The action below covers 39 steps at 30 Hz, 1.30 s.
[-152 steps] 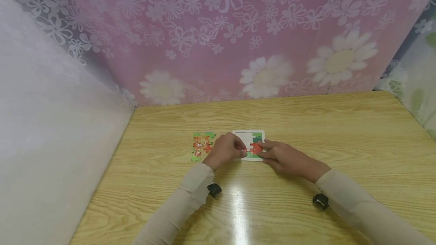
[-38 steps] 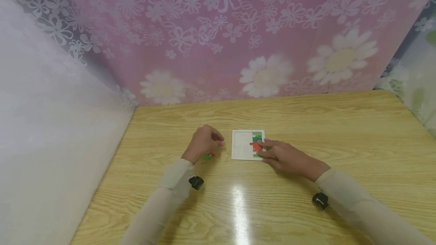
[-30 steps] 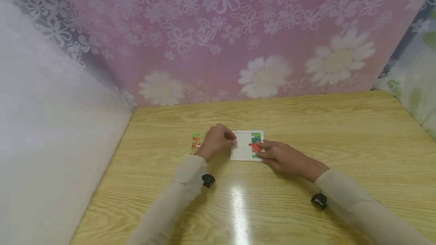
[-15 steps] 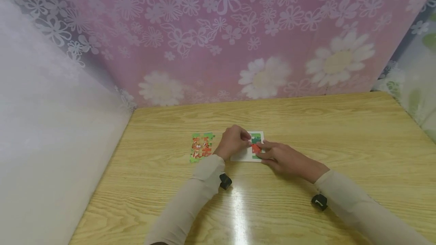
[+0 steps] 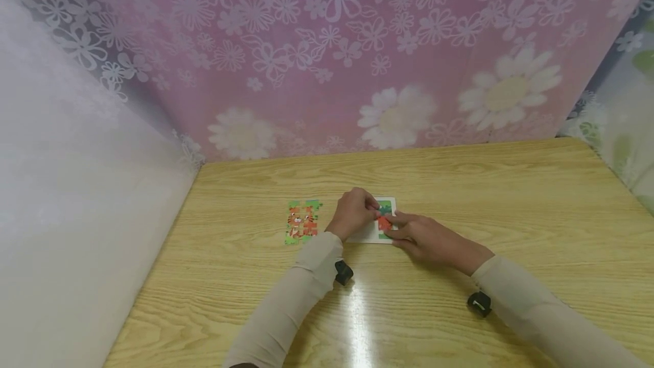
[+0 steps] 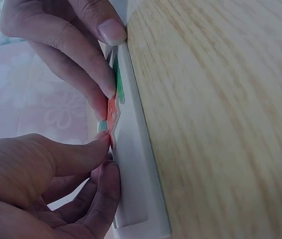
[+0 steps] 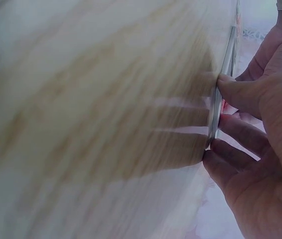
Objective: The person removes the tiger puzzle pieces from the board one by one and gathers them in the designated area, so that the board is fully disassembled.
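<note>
In the head view a white puzzle tray (image 5: 364, 236) lies on the table, with green and red puzzle pieces along its right side. My left hand (image 5: 351, 212) reaches over the tray, and its thumb and fingers pinch the left edge of the red puzzle piece (image 6: 113, 113). My right hand (image 5: 426, 236) grips the tray's right side; its thumb lies at the tray edge (image 7: 213, 117) and its fingertips rest on the red piece. To the left, several loose pieces (image 5: 295, 219) with an orange cartoon animal face and green borders lie set out in two columns. My left hand covers much of the tray.
The wooden table (image 5: 460, 186) carries a bright reflection in front of the tray. A pink flowered curtain (image 5: 317, 72) hangs behind it, and a white sheet (image 5: 76, 186) stands along the left side. Dark wrist cameras (image 5: 479, 304) sit under both sleeves.
A red piece seen beside the right column 5.1 s ago has left the tray, and the loose columns are fuller. My left hand has moved right from them to the tray; my right hand stays.
</note>
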### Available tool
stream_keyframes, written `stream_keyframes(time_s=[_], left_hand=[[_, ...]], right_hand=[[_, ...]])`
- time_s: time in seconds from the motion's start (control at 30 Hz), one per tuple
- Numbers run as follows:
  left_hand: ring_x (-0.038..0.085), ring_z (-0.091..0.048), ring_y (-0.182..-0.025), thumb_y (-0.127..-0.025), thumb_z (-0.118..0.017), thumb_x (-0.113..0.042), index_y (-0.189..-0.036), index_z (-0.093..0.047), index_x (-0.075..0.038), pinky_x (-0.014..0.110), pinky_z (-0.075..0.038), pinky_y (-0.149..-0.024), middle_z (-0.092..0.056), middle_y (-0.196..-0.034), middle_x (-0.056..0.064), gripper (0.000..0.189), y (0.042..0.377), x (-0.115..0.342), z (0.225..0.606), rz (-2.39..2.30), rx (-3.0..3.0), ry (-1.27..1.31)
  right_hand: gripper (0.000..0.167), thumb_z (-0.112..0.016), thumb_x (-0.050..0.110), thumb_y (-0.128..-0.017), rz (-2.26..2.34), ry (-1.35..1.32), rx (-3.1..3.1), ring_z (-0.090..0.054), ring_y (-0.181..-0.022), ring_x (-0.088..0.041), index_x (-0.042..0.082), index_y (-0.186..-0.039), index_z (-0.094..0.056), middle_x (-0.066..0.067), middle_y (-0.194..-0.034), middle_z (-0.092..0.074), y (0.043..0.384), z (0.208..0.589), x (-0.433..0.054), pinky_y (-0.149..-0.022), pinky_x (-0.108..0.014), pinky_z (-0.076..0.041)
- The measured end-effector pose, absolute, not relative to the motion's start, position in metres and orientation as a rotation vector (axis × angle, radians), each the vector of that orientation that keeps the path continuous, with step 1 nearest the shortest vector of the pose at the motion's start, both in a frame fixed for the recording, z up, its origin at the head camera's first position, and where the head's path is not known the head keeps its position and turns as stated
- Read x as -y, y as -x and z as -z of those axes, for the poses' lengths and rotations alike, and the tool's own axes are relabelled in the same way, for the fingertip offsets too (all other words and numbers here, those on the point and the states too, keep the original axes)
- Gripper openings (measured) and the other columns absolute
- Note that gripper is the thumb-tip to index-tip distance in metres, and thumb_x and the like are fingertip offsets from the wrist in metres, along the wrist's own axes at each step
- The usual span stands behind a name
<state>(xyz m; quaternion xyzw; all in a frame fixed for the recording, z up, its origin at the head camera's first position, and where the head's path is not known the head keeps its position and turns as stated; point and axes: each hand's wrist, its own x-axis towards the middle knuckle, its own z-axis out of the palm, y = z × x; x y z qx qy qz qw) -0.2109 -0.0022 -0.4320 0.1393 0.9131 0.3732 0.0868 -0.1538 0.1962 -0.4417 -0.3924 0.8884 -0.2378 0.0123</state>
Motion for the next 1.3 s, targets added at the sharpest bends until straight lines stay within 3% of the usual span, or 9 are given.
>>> stream_keyframes(time_s=[0.8,1.3], left_hand=[[0.007,-0.062,-0.069,-0.090,-0.078,-0.011,-0.089,-0.079,-0.008,0.024,-0.051,-0.063,-0.070,-0.077,-0.003,0.004,0.208,0.001,0.433,-1.222,-2.737,-0.327],[0.011,-0.064,-0.073,-0.093,-0.076,-0.014,-0.090,-0.078,-0.010,0.030,-0.054,-0.068,-0.070,-0.081,-0.002,0.005,0.212,0.039,0.434,-1.248,-2.803,-0.321]], right_hand=[[0.030,-0.067,0.006,-0.097,0.724,1.223,-2.754,-0.050,-0.130,-0.051,-0.004,-0.126,-0.069,-0.028,-0.139,-0.055,0.155,0.441,-0.197,-0.098,-0.057,-0.048],[0.031,-0.067,0.007,-0.098,0.717,1.188,-2.756,-0.049,-0.131,-0.049,-0.003,-0.127,-0.068,-0.027,-0.142,-0.053,0.153,0.440,-0.196,-0.099,-0.057,-0.047]])
